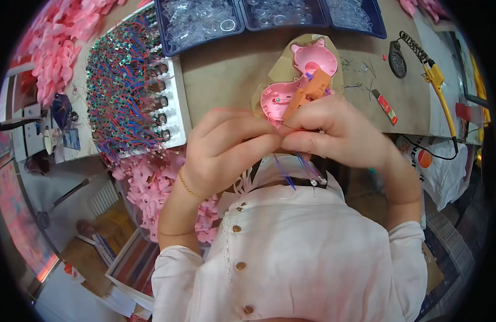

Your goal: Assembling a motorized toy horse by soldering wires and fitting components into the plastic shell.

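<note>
My left hand (218, 147) and my right hand (339, 131) meet in front of my chest, their fingertips pinched together. Thin blue wires (284, 173) hang down from between them; a few end in small metallic parts (315, 182) over my lap. Just beyond my fingers lies an open pink animal-shaped plastic shell (315, 56), hollow side up, on a tan pad (283, 64). An orange tool (315, 85) with a blocky body crosses the shell and reaches behind my right hand. Whether that hand also grips it, I cannot tell. My fingers hide the exact pinching point.
A white tray (178, 112) of tangled red, blue and green wires stands at the left. Dark blue bins (199, 40) with clear plastic parts line the back. At the right are a red-labelled blade (385, 107) and a yellow soldering iron (440, 91). Pink parts (148, 196) pile up below the tray.
</note>
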Motion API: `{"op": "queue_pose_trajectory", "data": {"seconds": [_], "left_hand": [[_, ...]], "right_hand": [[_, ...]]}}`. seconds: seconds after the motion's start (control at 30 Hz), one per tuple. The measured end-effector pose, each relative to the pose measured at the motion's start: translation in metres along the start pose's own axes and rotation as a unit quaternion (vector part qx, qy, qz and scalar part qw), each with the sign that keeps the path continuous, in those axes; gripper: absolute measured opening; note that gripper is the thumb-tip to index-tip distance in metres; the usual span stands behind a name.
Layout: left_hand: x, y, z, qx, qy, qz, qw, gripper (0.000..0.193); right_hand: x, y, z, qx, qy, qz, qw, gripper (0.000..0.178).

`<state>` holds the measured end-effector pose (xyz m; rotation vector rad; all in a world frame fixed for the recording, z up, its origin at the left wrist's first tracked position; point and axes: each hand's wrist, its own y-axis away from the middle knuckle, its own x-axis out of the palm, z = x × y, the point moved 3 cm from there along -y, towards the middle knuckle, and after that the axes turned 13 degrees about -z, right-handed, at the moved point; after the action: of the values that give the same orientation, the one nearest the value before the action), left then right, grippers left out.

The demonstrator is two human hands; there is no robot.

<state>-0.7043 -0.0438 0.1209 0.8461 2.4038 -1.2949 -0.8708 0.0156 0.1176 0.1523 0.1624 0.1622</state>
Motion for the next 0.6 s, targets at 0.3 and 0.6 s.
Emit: {"op": "queue_pose_trajectory", "data": {"seconds": [0.3, 0.6], "left_hand": [[0.026, 0.011, -0.002, -0.019, -0.016, -0.086, 0.996, 0.039], [0.029, 0.010, 0.002, -0.146, 0.081, -0.074, 0.983, 0.029]], "right_hand": [[0.011, 0.017, -0.009, -0.003, -0.112, -0.265, 0.958, 0.011], [-0.007, 0.026, -0.002, -0.071, 0.021, -0.279, 0.957, 0.015]]}}
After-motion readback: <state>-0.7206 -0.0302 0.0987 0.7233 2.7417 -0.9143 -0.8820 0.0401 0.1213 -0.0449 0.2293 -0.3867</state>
